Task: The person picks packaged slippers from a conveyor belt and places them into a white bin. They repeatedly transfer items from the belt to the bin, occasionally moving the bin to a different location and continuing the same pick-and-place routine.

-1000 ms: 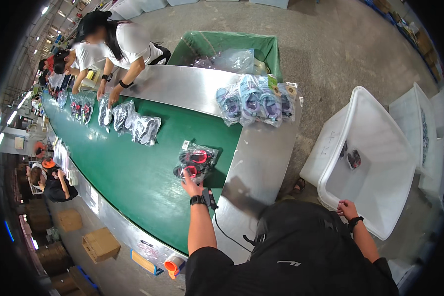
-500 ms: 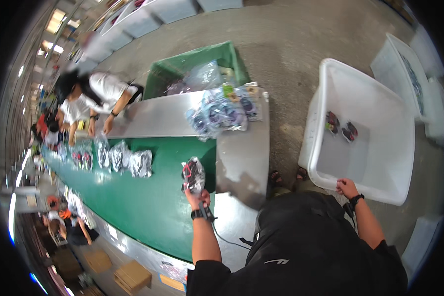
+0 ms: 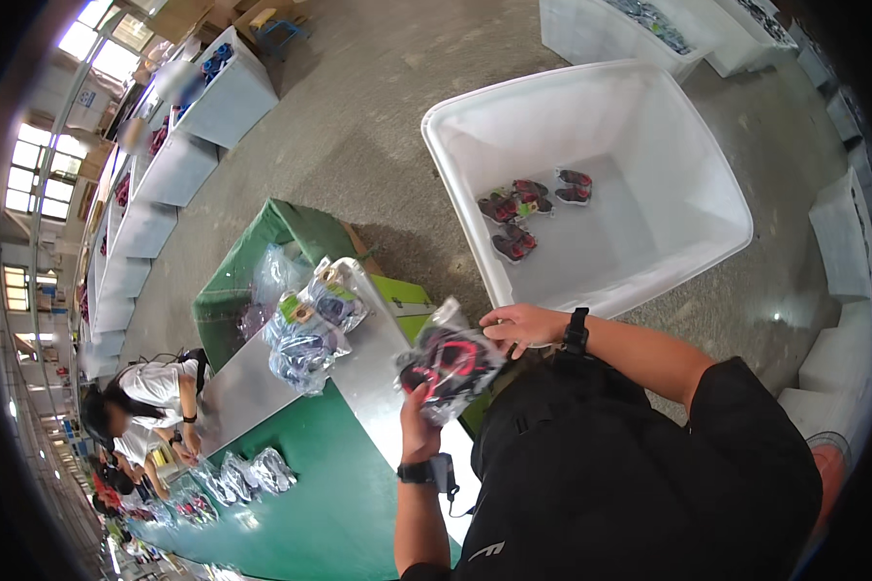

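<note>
My left hand (image 3: 419, 426) is closed around the near edge of a clear plastic bag of shoes (image 3: 451, 363). The shoes inside are dark with red trim, and the bag is above the metal end of the table. Close by its right side is my right hand (image 3: 525, 329), its fingers apart and pointing at the bag; whether the fingertips touch the plastic I cannot tell. Ahead and to the right stands a large white bin (image 3: 601, 242). Several similar dark and red shoes (image 3: 513, 242) lie on its floor.
The green-topped table (image 3: 329, 494) bears silvery bagged items (image 3: 269, 470). Blue bagged shoes (image 3: 305, 344) lie on its metal edge beside a green bin (image 3: 233, 276). Co-workers (image 3: 155, 387) stand at far left. Filled white bins (image 3: 228, 102) line the floor's edges.
My view has turned right toward the white bin. My left hand has carried the bagged shoes from over the green belt toward my right hand, which has come away from the bin's rim.
</note>
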